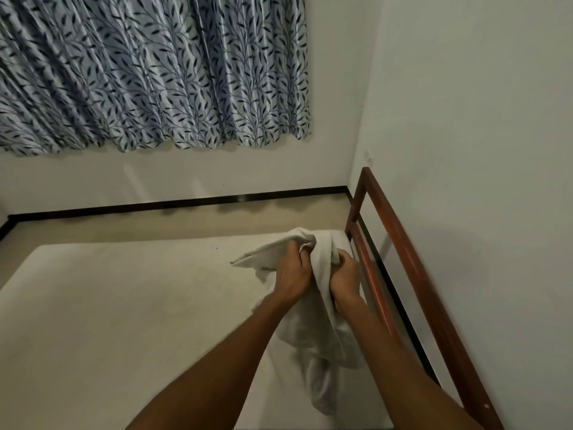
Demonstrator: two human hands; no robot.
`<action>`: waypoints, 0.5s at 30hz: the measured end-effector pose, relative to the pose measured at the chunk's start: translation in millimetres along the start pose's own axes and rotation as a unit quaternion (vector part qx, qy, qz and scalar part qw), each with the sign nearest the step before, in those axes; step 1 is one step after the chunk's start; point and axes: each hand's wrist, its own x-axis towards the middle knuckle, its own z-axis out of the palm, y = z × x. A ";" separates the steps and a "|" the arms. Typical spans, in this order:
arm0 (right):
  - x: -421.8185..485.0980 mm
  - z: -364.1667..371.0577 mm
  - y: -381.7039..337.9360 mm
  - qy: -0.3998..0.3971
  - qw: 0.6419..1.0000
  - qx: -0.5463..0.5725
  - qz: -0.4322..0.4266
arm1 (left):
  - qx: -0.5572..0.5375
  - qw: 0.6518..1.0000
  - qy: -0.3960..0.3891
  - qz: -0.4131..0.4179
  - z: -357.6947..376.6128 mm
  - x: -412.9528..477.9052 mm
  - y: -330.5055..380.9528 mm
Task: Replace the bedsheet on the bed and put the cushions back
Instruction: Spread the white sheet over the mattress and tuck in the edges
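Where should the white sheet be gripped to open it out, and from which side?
Likely the flat flap of the white sheet jutting left past the left hand: it is the only spread part, the rest hangs bunched below the right hand. Come in from the mattress side, fingers pinching its edge; the wooden rail crowds the right.

Dim, flat indoor light casts soft shadows below the leaf-print curtain (pixel 148 69) at 10 o'clock and beside the wooden bed rail (pixel 412 260) at 3 o'clock, with wide-angle bending toward the edges and slightly soft detail throughout.
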 end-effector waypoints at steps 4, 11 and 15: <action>-9.4 17.4 -10.5 0.017 0.999 0.013 0.039 | -0.009 0.997 -0.031 -0.074 -4.4 19.8 -2.6; -16.6 47.5 -1.6 -0.099 0.990 0.080 0.068 | -0.186 0.956 -0.027 -0.224 -13.8 34.3 -37.1; -13.9 54.7 -2.2 -0.196 0.980 -0.026 0.034 | -0.204 0.945 -0.019 -0.253 -29.6 42.8 -46.9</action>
